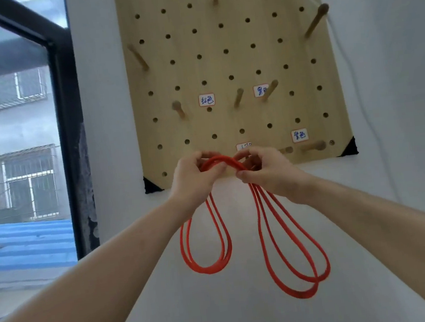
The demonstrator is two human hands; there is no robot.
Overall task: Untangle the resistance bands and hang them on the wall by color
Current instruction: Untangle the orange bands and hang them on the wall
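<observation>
Wall (395, 89) first: plain pale grey, takes up most of my view, with a dark-framed window (19, 128) off to my left looking out on another building. Mounted straight ahead of me is a light wooden pegboard (222, 62) with black corner pieces (151, 185) at the bottom. The red resistance band (208, 268) is up in the air, right in front of the board's bottom edge, bunched between my two hands. A shorter set of loops dangles below my left hand and a longer set below my right, both hanging free against the wall. My left hand (192, 178) has its fingers curled round the bunched top of the band. My right hand (267, 170), just beside it, is pinching the same bunch between thumb and fingers. Wooden pegs (316, 20) stick out of the board here and there, one low down near my right hand. Little white labels (206, 99) with blue handwriting sit near some of them.
</observation>
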